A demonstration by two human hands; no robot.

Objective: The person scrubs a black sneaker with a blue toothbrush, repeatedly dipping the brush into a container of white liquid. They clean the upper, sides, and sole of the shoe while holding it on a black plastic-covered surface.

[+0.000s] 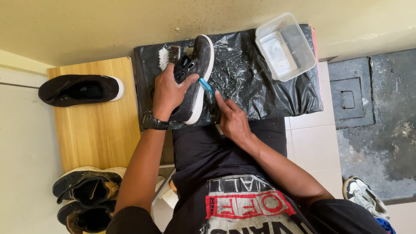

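My left hand, with a black watch at the wrist, grips a dark grey shoe with a white sole by its upper, holding it on its side on a surface covered in black plastic sheet. My right hand holds a small blue-handled brush whose tip rests against the shoe's white sole edge. A white-bristled scrub brush lies just left of the shoe's toe.
A clear plastic tub stands at the back right of the sheet. On a wooden stool to the left lies the matching dark shoe. Black-and-cream sneakers sit at bottom left; another sneaker at bottom right.
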